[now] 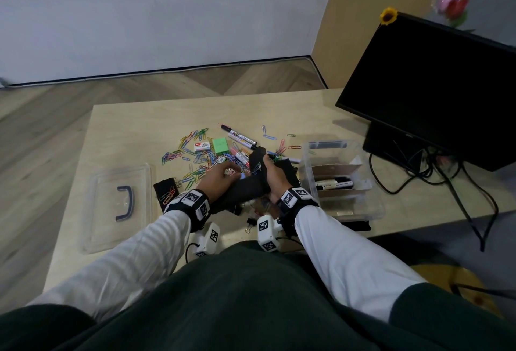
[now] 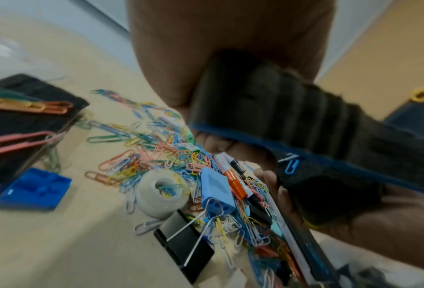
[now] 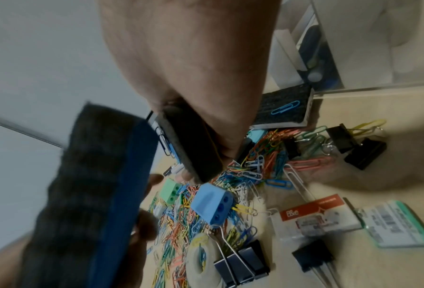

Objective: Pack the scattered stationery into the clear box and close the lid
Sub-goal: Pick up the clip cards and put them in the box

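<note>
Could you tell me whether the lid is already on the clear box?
No, the lid lies flat on the table, far left of the open clear box.

Both arms wear long white sleeves (image 1: 117, 264) of lightly crinkled cloth, over a dark green garment (image 1: 251, 300) across the lap. Each wrist carries a black strap (image 1: 296, 202) set with white blocks printed with black square-pattern tags. A white camera box (image 1: 267, 232) with a thin black cable hangs beneath each wrist.
</note>
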A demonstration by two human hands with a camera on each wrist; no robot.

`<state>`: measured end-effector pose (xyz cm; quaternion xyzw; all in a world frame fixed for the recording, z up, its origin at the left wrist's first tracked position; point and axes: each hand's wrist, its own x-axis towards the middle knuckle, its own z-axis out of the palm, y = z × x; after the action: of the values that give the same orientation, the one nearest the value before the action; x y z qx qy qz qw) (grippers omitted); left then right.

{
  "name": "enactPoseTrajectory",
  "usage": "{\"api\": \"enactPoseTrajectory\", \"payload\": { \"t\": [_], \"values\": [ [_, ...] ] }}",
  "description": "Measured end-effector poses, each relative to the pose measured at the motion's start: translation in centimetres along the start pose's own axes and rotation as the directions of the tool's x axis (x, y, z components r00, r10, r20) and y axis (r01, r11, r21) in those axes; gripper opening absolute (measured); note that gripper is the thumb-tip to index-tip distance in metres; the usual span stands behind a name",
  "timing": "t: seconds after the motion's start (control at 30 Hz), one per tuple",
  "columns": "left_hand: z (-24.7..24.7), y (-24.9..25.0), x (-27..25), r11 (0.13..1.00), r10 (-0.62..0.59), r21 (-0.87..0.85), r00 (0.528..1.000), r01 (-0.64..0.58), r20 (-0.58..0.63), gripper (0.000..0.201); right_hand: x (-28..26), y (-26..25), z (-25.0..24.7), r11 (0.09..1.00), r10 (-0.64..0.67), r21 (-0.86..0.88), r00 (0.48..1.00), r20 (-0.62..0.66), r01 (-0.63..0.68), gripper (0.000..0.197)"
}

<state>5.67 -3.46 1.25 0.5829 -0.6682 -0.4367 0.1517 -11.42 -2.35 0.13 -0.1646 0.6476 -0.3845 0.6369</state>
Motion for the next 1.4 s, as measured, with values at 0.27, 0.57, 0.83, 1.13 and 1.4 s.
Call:
{"api": "enactPoseTrajectory", "payload": {
  "t": [0.27,0.57,0.83,1.13,1.4],
  "values": [
    [-0.4,1.6,0.7,0.965,0.196,0.147,0.971,-0.216,0.138,0.042,0.3,0.0,-1.0,1.0,0.021,-0.009,0.981,0.191,-0.02,0.043],
    [-0.3,2.4,1.8,0.927,0.261,0.242,0.957,-0.286,0.127,0.025,0.9,-0.3,-0.6,0.95,-0.021,-0.304,0.988,0.15,0.067,0.053],
    [-0.7,2.8,2.2,0.843,0.338,0.38,0.925,-0.38,0.174,0.005,0.2,-1.2,0.2,0.882,-0.186,-0.387,0.954,0.237,0.268,0.058],
    [-0.8,2.8,1.7,0.876,0.37,0.314,0.928,-0.366,0.048,0.037,0.6,-2.2,0.8,0.868,-0.28,-0.367,0.94,0.195,0.334,0.072],
    [-0.6,2.5,1.7,0.81,0.37,0.439,0.92,-0.389,0.131,0.019,2.6,-2.1,1.1,0.933,-0.254,-0.23,0.959,0.129,0.278,0.096]
  ]
}}
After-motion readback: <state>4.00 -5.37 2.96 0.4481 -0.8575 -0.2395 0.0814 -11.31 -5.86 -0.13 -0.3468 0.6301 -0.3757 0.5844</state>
